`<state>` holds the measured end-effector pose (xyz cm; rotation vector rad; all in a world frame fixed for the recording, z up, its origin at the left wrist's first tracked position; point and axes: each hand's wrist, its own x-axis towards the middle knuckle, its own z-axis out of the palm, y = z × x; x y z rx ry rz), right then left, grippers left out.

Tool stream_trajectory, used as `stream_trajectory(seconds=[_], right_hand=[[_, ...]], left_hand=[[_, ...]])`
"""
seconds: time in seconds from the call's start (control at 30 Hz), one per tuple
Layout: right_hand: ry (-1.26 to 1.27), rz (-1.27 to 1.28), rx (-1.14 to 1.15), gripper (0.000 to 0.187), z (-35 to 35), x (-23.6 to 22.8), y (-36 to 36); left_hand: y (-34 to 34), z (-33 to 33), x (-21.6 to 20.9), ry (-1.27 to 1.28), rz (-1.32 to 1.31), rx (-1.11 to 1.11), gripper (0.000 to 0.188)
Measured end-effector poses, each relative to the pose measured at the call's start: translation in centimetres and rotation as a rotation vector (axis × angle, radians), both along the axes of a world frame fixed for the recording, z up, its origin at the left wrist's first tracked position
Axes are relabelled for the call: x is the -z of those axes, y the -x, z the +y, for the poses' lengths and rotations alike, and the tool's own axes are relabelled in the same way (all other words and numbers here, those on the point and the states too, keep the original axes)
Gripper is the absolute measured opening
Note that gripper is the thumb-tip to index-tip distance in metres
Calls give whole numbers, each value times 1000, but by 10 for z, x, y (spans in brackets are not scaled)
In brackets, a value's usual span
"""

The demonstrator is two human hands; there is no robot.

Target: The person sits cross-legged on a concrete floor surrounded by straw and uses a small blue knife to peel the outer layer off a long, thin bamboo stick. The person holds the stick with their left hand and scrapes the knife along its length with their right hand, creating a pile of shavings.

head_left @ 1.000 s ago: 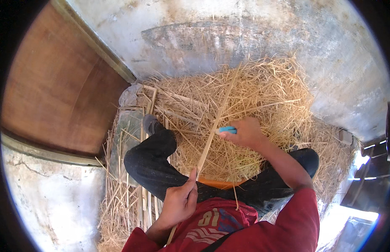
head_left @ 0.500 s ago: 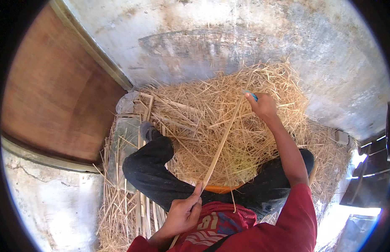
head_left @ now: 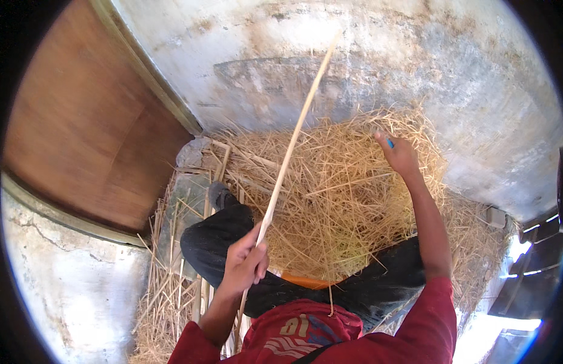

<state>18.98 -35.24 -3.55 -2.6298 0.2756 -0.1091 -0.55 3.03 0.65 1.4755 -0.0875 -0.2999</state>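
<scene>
My left hand [head_left: 245, 262] is closed around a long pale stick [head_left: 293, 134] that slants up and to the right, its far end in front of the grey wall. My right hand [head_left: 398, 154] is stretched out over the far side of a big heap of dry straw [head_left: 342, 200] and grips a small blue object [head_left: 390, 144], most of it hidden in the fingers. I sit with legs in dark trousers [head_left: 220, 239] crossed under the straw. An orange thing [head_left: 305, 282] peeks out at my lap.
A brown wooden door [head_left: 87, 133] fills the upper left, with a stained grey wall [head_left: 415, 67] behind the heap. Loose sticks and straw [head_left: 172, 285] lie along my left side on a flat grey slab [head_left: 181, 206]. Bright light falls at the lower right.
The long stick has swung up from lying across the straw to pointing high at the wall. My right hand has slid outward along it and let it go, reaching the heap's far side.
</scene>
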Motion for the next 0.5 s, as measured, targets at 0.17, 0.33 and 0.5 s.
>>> stream_trajectory(seconds=[0.17, 0.33, 0.5], right_hand=[[-42, -101, -101, 79, 14, 0, 12], [-69, -198, -115, 74, 11, 4, 25], [-196, -136, -220, 69, 31, -6, 42]], left_hand=[[-61, 0, -53, -111, -300, 11, 44], [-121, -18, -126, -27, -617, -60, 40], [-154, -24, -169, 203, -780, -132, 39]])
